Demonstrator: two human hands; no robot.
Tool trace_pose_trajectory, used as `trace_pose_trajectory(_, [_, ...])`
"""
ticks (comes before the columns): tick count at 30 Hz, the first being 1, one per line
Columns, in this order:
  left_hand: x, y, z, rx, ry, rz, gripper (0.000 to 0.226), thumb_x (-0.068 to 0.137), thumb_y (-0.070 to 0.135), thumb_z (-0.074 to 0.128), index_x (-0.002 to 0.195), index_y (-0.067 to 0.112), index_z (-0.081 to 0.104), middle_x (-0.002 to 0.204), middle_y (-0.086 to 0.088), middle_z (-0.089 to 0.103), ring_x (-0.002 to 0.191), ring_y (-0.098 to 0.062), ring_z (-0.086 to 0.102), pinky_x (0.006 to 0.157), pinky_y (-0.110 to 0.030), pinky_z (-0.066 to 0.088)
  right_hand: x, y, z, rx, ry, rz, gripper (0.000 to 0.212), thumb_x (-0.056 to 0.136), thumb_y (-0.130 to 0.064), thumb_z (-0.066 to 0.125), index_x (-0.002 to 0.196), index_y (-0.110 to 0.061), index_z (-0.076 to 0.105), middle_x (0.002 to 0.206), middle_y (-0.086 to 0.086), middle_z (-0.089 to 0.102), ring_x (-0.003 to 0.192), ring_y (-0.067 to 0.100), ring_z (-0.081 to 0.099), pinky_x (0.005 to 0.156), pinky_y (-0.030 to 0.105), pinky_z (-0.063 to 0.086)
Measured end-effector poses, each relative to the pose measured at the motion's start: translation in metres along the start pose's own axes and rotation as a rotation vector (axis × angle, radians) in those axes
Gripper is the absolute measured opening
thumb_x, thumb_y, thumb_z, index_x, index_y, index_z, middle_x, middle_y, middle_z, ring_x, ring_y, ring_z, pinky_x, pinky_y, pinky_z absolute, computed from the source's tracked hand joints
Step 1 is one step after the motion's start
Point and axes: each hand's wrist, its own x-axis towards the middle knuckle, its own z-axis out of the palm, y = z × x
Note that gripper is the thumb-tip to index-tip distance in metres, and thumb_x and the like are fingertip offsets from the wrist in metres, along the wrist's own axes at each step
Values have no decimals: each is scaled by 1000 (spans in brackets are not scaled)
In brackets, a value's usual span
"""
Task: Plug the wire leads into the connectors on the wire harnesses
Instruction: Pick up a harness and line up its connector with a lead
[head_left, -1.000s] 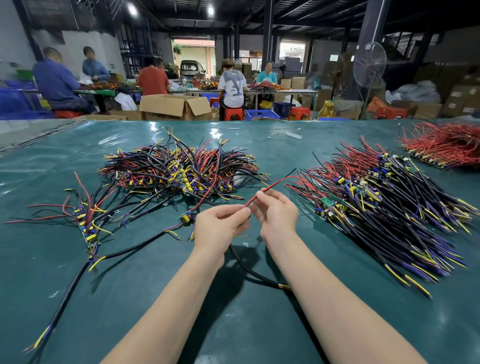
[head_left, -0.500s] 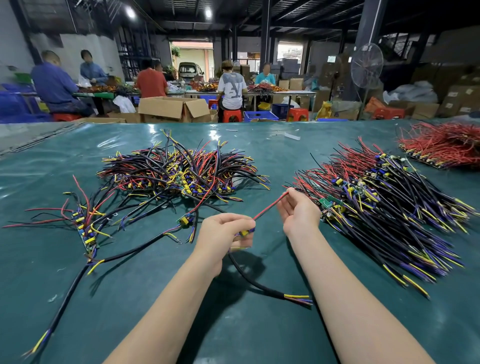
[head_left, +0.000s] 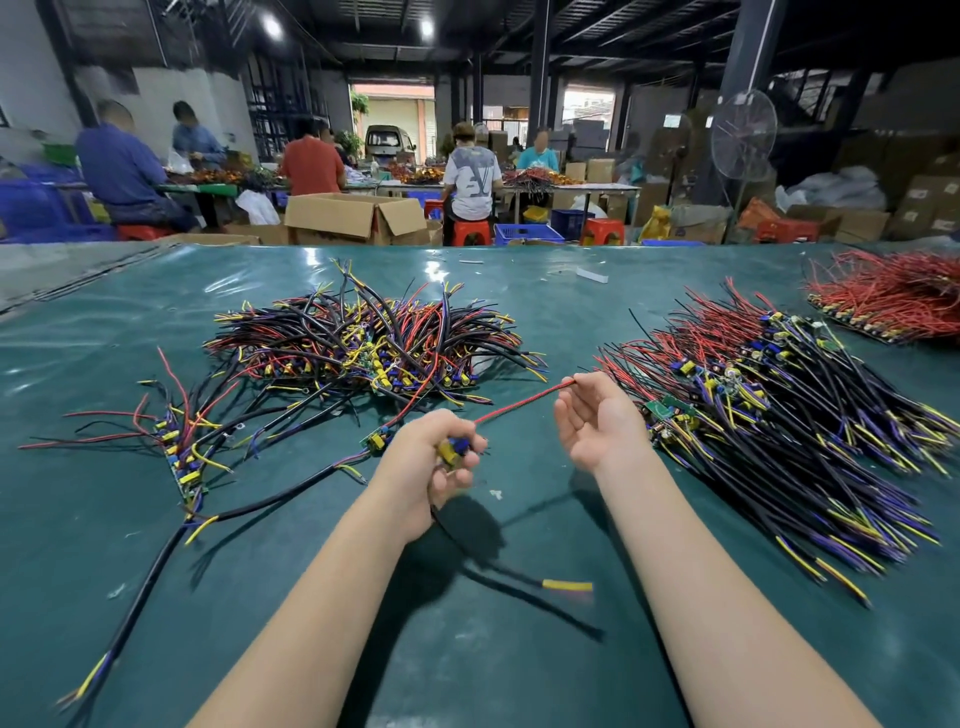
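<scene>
Gripped in the curled fingers of the left hand (head_left: 431, 470) is a small harness board (head_left: 451, 450) with yellow and blue parts, as seen in the head view. A red wire lead (head_left: 524, 406) is run from that board up and to the right of the left hand, and its free tip ends at the fingertips of the right hand (head_left: 597, 423). The right hand is held palm-up, with fingers loosely bent and nothing clasped; whether the tip is touched cannot be told. A black cable (head_left: 563, 586) is hung below the left hand, its yellow and red ends blurred above the green table (head_left: 260, 613). Beyond the left hand a tangled pile of harnesses (head_left: 363, 343) is laid, and to the left of the left hand a smaller cluster (head_left: 182, 452) is spread. To the right of the left hand, past the right hand, a combed pile (head_left: 779, 415) is laid out. Farther right of the left hand a heap of red leads (head_left: 893, 296) is seen.
</scene>
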Motion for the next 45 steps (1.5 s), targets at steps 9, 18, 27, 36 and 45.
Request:
trace_pose_trajectory(9, [5, 16, -32, 85, -3, 50, 20, 82, -8, 54, 68, 2, 63, 51, -5, 61, 38, -8, 56, 44, -14, 49, 9, -1, -10, -536, -53, -179, 22, 84, 2, 55, 63, -5, 55, 44, 3, 54, 38, 13, 53, 41, 21, 50])
trace_pose_trajectory(18, [6, 17, -53, 494, -34, 11, 14, 77, -3, 68, 84, 8, 65, 55, -2, 65, 47, -8, 61, 45, -16, 49, -16, 35, 19, -1830, -411, -926, 22, 89, -21, 52, 99, -11, 69, 100, 6, 66, 98, 24, 56, 86, 32, 42])
trace_pose_trajectory(27, [14, 17, -62, 253, 32, 64, 19, 70, -4, 72, 81, 8, 62, 56, -4, 65, 46, -10, 60, 45, -15, 48, -25, 52, 22, -1247, -707, -201, 28, 88, -8, 55, 61, -16, 58, 54, -1, 52, 39, 3, 45, 35, 15, 33])
trace_pose_trajectory(36, [16, 12, -51, 707, 349, 491, 12, 78, 12, 71, 75, 17, 61, 81, -2, 63, 71, -14, 55, 65, -25, 41, -22, 50, 23, -831, -492, 113, 30, 96, -20, 46, 72, -8, 60, 39, -9, 38, 28, 0, 22, 29, 11, 14])
trace_pose_trajectory(45, [10, 0, -15, 599, 165, 190, 40, 93, 43, 45, 73, 13, 61, 72, -5, 65, 64, -18, 61, 64, -31, 54, -21, 52, 27, -412, -451, 108, 31, 100, -14, 36, 71, -9, 47, 38, -9, 39, 28, -1, 27, 27, 9, 18])
